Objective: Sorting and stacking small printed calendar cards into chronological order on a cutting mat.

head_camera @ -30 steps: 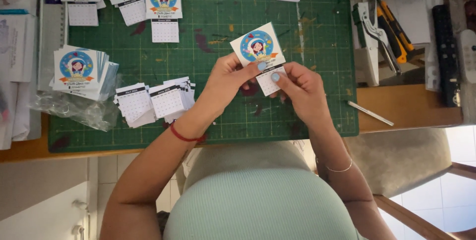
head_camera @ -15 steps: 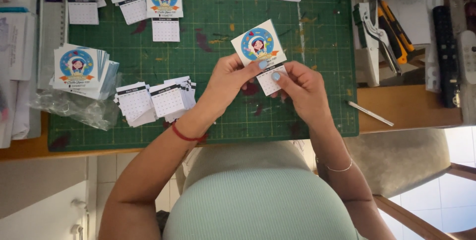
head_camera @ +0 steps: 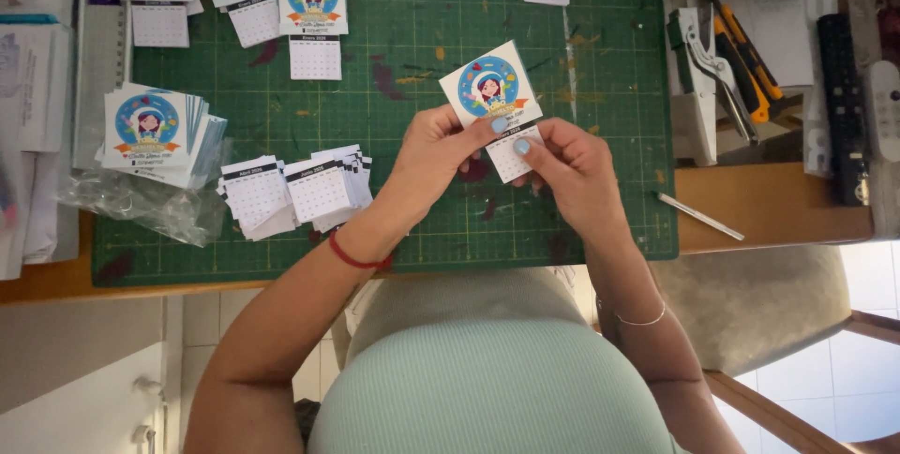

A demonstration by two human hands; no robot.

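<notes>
The left hand [head_camera: 433, 156] pinches a square white card with a round cartoon picture [head_camera: 490, 87], thumb on its lower edge. The right hand [head_camera: 574, 171], fingers curled closed, grips a small white calendar pad [head_camera: 509, 156] beneath it, both raised above the green cutting mat [head_camera: 412, 42]

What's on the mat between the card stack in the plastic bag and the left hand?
Head view: fanned piles of small calendar pads lie on the green cutting mat, between the card stack and the left hand.

Hole punch [head_camera: 696, 79]; orange cutter [head_camera: 750, 74]; pen [head_camera: 699, 216]
</notes>
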